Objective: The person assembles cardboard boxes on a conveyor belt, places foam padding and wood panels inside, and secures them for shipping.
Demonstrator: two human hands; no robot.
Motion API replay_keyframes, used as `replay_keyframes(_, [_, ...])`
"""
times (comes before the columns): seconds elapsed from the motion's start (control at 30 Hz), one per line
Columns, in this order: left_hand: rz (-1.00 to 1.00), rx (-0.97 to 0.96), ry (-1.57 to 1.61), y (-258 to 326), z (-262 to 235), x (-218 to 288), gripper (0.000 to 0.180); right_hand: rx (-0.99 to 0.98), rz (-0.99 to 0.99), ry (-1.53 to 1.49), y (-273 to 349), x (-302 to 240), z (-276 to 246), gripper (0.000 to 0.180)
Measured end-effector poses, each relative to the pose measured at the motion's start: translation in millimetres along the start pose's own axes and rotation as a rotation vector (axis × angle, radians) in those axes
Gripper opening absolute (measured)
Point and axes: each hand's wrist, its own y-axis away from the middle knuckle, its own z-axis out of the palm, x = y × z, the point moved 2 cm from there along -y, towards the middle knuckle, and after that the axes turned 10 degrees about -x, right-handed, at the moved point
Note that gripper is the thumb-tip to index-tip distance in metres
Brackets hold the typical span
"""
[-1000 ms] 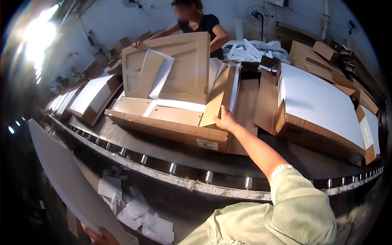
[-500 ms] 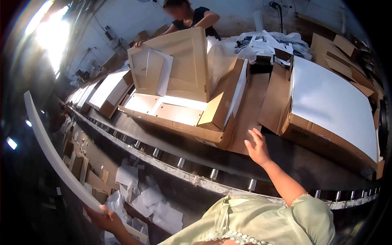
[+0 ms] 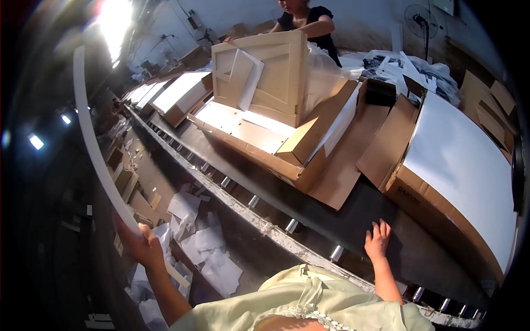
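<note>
My left hand [image 3: 144,245] is closed on a long, narrow white board [image 3: 96,149], seen edge-on and standing steeply on my left. My fingers grip it near its lower part. My right hand [image 3: 377,240] has its fingers apart and holds nothing, above the dark conveyor belt [image 3: 337,226]. Beyond that hand lies a brown flap of the open carton [image 3: 259,154], which has white panels inside. A co-worker [image 3: 309,22] across the belt grips the top of a tan framed panel [image 3: 287,83] standing in this carton.
To the right, a carton [image 3: 425,204] carries a large white panel [image 3: 458,149]. More cartons with white panels [image 3: 179,91] line the belt at far left. White scraps [image 3: 221,270] lie below the belt's worn edge rail [image 3: 243,212]. Behind stands a fan [image 3: 422,22].
My right hand has drawn back from the open carton's flap toward me. My left hand has risen with the white board. The view has turned, so the cartons appear more slanted.
</note>
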Motion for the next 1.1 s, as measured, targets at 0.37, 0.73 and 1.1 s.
replay_keyframes(0.37, [0.081, 0.027, 0.090, 2.3, -1.7, 59.9, 0.060, -0.079, -0.119, -0.019, 4.4, 5.2, 4.2, 0.038])
replay_keyframes(0.73, [0.187, -0.013, 0.242, -33.1, 73.9, 74.0, 0.060, -0.011, -0.122, 0.017, -2.0, -0.9, 27.2, 0.041])
replay_keyframes(1.1, [0.220, -0.031, 0.444, -87.6, 153.5, 40.0, 0.054, -0.250, 0.072, -0.022, -34.8, -16.6, 3.4, 0.035])
